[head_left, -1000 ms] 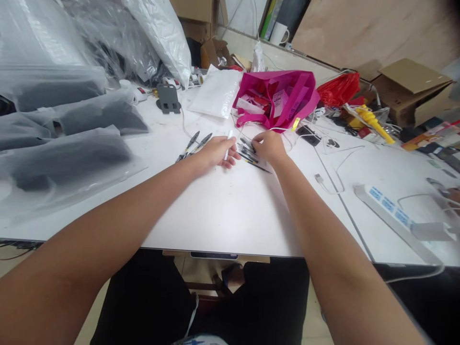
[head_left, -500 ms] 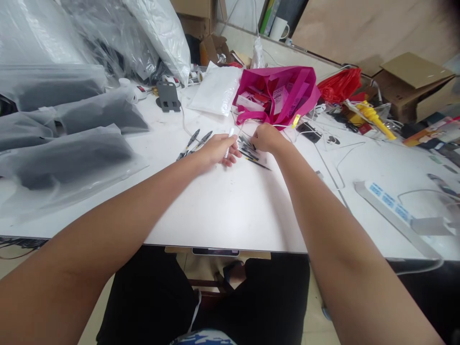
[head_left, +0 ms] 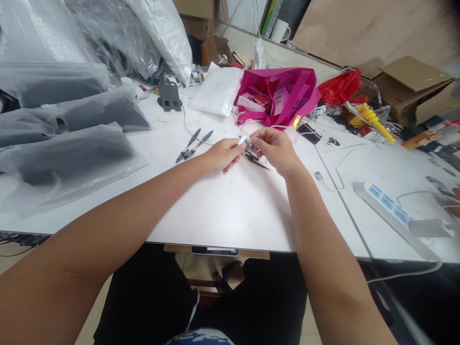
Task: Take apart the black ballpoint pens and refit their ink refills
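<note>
My left hand (head_left: pixel 225 154) is closed around a short whitish tube that looks like a pen barrel (head_left: pixel 241 140), its upper end sticking out past the thumb. Close by on the right, my right hand (head_left: pixel 276 147) has thumb and fingertips pinched together, facing the tube's end; whatever they hold is too small to make out. Beneath and between both hands lie loose dark and clear pen parts (head_left: pixel 253 152), partly covered by the fingers. Left of my left hand, two black pens with clear barrels (head_left: pixel 200 145) rest side by side on the white table (head_left: pixel 215 211).
Behind the hands stand a magenta bag (head_left: pixel 305 88) with boxes inside, a white padded envelope (head_left: pixel 217 88) and a dark phone stand (head_left: pixel 169 96). Frosted bags (head_left: pixel 72 155) fill the left. A power strip (head_left: pixel 386 201) and cables lie to the right.
My right hand has lifted from the pen parts and turned, its fingertips now by the tube. The tube in my left hand has tilted over toward the right.
</note>
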The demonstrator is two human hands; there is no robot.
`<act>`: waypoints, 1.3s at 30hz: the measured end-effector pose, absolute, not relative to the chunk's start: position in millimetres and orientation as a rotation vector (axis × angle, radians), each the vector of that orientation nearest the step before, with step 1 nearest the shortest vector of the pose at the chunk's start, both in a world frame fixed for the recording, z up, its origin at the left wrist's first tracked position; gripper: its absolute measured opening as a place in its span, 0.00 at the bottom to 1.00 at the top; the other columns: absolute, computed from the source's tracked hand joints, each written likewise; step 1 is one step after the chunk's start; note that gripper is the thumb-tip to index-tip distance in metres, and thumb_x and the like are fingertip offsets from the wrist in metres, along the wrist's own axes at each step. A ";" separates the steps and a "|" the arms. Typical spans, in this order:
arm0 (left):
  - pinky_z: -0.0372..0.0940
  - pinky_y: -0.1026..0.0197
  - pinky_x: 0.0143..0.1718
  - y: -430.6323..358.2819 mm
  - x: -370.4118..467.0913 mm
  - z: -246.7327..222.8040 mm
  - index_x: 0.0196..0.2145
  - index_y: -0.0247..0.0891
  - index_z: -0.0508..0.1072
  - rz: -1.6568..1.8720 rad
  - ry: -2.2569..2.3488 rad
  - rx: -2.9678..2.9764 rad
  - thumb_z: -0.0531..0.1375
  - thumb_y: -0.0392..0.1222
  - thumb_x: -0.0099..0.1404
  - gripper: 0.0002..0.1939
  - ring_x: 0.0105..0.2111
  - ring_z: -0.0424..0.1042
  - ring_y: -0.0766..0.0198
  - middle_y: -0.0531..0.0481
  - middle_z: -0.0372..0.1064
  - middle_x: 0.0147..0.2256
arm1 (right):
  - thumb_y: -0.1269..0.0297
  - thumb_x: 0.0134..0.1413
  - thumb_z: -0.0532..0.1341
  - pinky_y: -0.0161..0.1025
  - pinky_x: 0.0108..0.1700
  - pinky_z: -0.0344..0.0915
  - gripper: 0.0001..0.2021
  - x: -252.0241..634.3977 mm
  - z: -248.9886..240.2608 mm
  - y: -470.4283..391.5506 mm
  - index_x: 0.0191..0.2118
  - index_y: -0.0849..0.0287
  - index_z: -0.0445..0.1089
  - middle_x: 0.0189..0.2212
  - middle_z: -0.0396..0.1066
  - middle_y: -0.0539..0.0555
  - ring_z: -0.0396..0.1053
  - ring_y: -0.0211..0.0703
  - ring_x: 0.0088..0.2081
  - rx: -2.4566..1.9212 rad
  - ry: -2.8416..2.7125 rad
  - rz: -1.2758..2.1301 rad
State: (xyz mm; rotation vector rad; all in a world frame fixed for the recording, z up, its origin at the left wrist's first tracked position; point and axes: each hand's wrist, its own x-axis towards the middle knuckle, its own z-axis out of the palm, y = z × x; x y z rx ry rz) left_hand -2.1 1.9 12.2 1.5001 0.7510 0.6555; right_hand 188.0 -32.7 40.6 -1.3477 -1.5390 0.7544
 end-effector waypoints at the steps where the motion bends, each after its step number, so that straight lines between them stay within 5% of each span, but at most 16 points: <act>1: 0.56 0.63 0.17 1.8 -2.7 12.1 0.32 0.40 0.68 0.656 0.739 1.518 0.56 0.48 0.78 0.16 0.16 0.60 0.71 0.55 0.62 0.24 | 0.62 0.56 0.69 0.38 0.27 0.69 0.05 185.1 41.8 -34.6 0.35 0.55 0.74 0.26 0.71 0.49 0.66 0.38 0.26 -1.323 -1.551 0.770; 15: 0.59 0.64 0.18 1.4 -4.9 14.8 0.33 0.38 0.71 0.639 0.688 1.570 0.58 0.46 0.77 0.15 0.20 0.66 0.70 0.51 0.68 0.28 | 0.52 0.60 0.67 0.41 0.36 0.74 0.13 178.6 41.8 -35.1 0.43 0.51 0.68 0.40 0.73 0.54 0.74 0.46 0.42 -1.273 -1.621 0.439; 25: 0.63 0.62 0.30 -13.0 -3.2 25.4 0.32 0.35 0.72 0.670 0.532 1.533 0.54 0.43 0.79 0.17 0.23 0.72 0.69 0.48 0.74 0.29 | 0.52 0.61 0.69 0.42 0.30 0.71 0.12 162.9 49.6 -46.0 0.39 0.50 0.68 0.35 0.73 0.51 0.71 0.42 0.30 -1.220 -1.596 0.584; 39: 0.61 0.60 0.29 -2.3 -0.2 14.7 0.34 0.34 0.74 0.780 0.406 1.459 0.61 0.52 0.75 0.18 0.23 0.74 0.66 0.48 0.75 0.27 | 0.45 0.60 0.72 0.42 0.31 0.72 0.17 166.7 50.4 -43.3 0.34 0.51 0.71 0.25 0.69 0.48 0.71 0.41 0.27 -1.060 -1.516 0.659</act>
